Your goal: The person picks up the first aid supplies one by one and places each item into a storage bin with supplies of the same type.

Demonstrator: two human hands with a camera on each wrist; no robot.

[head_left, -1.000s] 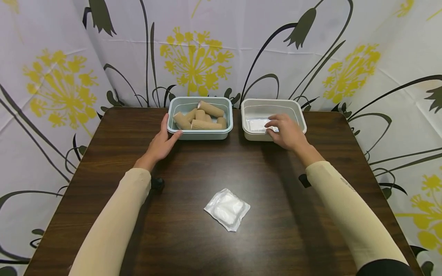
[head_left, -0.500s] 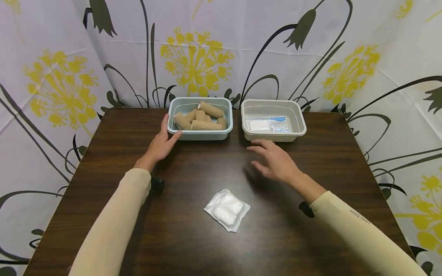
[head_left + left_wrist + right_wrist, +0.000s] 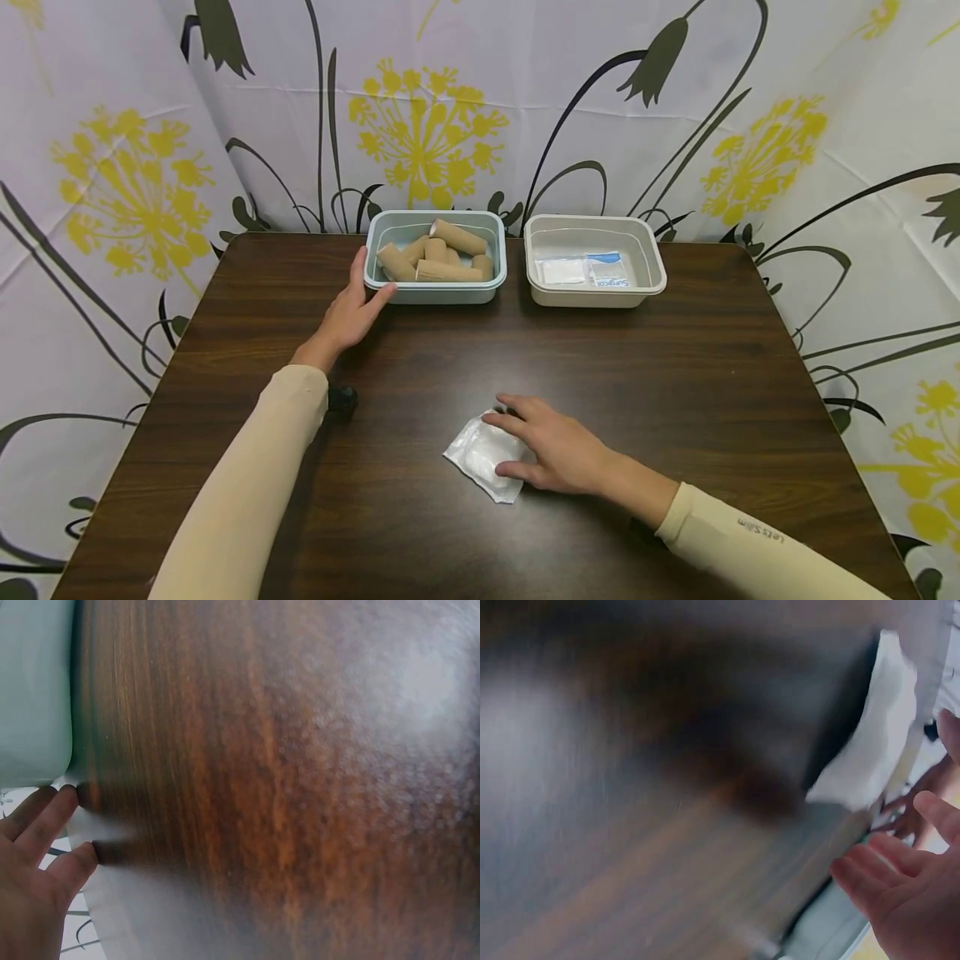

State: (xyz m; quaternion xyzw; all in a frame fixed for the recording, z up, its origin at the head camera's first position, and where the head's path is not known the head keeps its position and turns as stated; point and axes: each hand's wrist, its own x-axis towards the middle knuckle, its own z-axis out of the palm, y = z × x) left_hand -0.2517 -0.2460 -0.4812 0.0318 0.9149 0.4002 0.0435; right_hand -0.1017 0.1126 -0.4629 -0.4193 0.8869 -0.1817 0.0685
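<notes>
A square white sealed packet (image 3: 478,457) with a puffy middle lies on the table. Over its right side is my right hand (image 3: 558,450), palm down with fingers spread. In the right wrist view the packet (image 3: 877,739) shows beyond the open fingers (image 3: 870,881), nothing between them. At the back left, my left hand (image 3: 347,315) rests against the near left corner of a light blue tub (image 3: 450,297), thumb at its front rim and fingers along its left side. Inside the tub lie several tan rolls (image 3: 448,272). The left wrist view shows this hand (image 3: 34,862) below the tub wall (image 3: 34,690).
To the right of the blue tub stands a beige tub (image 3: 596,298) holding flat packets, one a clear packet (image 3: 606,271) with blue print. Both tubs sit near the back edge of the dark wooden table (image 3: 405,533). A flower-patterned curtain (image 3: 465,125) hangs behind.
My right hand has left the beige tub, leaving the blue-printed packet inside, and come down toward me to the white packet on the table. The left hand has stayed at the blue tub.
</notes>
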